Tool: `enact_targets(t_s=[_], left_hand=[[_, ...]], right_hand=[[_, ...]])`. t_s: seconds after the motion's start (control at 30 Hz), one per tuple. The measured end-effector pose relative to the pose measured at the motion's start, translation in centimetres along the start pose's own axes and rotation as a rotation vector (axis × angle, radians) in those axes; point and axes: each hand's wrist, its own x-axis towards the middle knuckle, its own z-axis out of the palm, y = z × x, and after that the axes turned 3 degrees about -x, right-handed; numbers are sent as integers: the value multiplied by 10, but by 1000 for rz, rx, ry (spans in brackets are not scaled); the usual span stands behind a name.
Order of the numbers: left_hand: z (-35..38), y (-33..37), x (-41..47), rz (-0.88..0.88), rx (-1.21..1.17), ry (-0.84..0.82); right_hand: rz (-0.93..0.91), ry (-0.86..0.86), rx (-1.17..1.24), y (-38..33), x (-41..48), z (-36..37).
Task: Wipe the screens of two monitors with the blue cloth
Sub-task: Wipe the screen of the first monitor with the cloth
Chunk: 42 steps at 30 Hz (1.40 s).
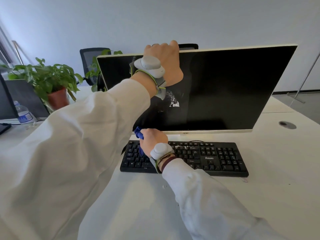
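A white-framed monitor (225, 87) with a dark screen stands on the desk in front of me. White smudges (174, 101) mark the screen near its middle. My left hand (164, 58) grips the monitor's top edge, fingers curled over the back. My right hand (152, 137) grips a bunched blue cloth (138, 133) just below the screen's lower left corner, above the keyboard. A second dark screen (7, 101) shows partly at the far left edge.
A black keyboard (216, 158) with white specks lies in front of the monitor on the white desk (277, 187). A potted plant (52, 84) and a water bottle (24, 113) stand at the left. Black chairs (90, 58) are behind. A cable grommet (287, 125) sits at right.
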Motion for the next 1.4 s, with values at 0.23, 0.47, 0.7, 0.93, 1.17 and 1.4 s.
enact_targets(t_s=[0.23,0.47,0.7,0.93,1.17,1.4], left_hand=[[3,-6,-2,76,8,-3],[-4,-2,-4,44,-54,-2],[3,7,-1,-38,-13,10],[3,6,-2,-54,-5,17],[-3,3,-5,-13,21,-19],[-4,6,-2,-14,-56,-37]], right_hand=[[54,-17,14,68,-16,-16],[208,102,-57,101,-38,-36],[61,88,-40,30,-18,-8],[6,39,60,48,-16,-8],[220,76,15,137,-43,-37],[386,278,35,175,-63,-57]])
